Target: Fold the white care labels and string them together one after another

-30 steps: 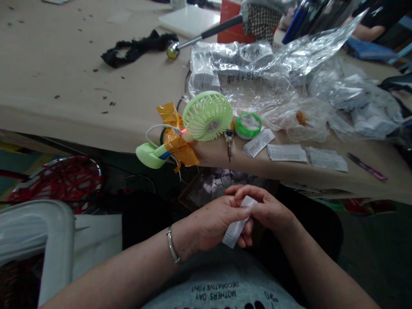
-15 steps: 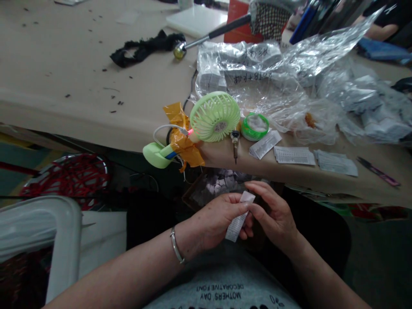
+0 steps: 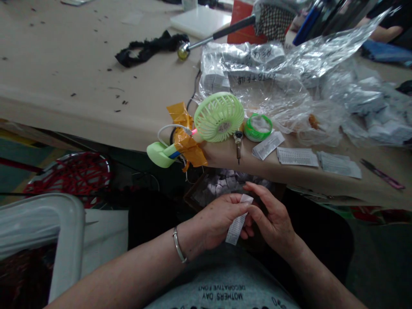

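A printed white label strip (image 3: 236, 228) lies slantwise in my left hand (image 3: 222, 219), pinched under the thumb, with its lower end hanging past the fingers. Whether it is one strip or a thin stack, I cannot tell. My right hand (image 3: 273, 219) is close against it: the thumb tip touches the strip's edge beside my left thumb, and the index finger stretches out apart from the thumb. Its other fingers are partly hidden. Both hands are over my lap, just below the table edge. On the edge above lie label piles, among them a slanted pile (image 3: 268, 146) and a middle pile (image 3: 298, 157).
A green fan (image 3: 219, 116) is taped at the table edge beside a soldering iron (image 3: 238, 148) with its tip outward. Near them are a round green tin (image 3: 258, 127), tweezers (image 3: 382, 174) and clear plastic bags (image 3: 264, 90). A box of paper scraps (image 3: 222, 184) sits below the edge.
The view has shifted slightly, so the table things appear a little further right. Both hands keep nearly the same pose on the label strip.
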`<state>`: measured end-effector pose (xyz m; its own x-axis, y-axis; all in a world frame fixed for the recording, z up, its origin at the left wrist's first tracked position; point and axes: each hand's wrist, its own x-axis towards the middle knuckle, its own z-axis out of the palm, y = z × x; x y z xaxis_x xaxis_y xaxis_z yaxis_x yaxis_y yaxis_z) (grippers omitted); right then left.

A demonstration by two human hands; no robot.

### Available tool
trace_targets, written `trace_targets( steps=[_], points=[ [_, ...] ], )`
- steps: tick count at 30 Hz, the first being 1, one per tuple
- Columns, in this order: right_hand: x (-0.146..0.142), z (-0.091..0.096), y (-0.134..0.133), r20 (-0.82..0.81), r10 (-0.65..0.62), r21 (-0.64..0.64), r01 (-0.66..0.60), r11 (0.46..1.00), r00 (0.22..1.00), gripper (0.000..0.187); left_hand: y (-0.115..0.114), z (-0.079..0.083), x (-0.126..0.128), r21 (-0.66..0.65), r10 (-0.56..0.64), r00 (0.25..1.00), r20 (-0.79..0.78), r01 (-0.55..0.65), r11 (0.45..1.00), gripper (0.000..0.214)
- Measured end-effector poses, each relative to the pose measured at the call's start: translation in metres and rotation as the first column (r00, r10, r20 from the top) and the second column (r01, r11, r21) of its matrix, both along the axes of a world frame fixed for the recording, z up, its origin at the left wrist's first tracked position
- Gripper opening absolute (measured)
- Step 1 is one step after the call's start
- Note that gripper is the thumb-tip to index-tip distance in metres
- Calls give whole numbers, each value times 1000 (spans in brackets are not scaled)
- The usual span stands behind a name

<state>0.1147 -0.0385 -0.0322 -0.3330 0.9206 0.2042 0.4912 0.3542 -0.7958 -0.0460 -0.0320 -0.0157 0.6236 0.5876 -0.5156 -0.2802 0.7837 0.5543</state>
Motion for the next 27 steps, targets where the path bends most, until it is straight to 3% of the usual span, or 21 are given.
trace_targets(
  steps=[4,9,12,16,18,27],
  points=[
    [-1,-1,1,-111,-84,-143,68,987,990,37,0,0,-2,13,32,999,9,-33,999,17],
    [-5,3,2,-99,12,-141,-26,990,995,30,0,0,-3,0,47,999,-5,-47,999,12],
    [-8,4,3,-149,-63,-186,35,982,987,37,0,1,-4,3,55,998,-1,-55,998,16],
    [-12,7,7,-239,-136,-363,41,931,962,17,-1,2,-5,48,82,996,-24,-81,996,17],
    [-13,9,10,-288,-150,-437,9,900,946,16,-1,2,-5,81,90,995,-53,-85,993,18],
    [-20,12,14,-368,-199,-532,-31,846,908,15,-1,1,-5,130,121,986,-114,-106,986,19]
  ],
)
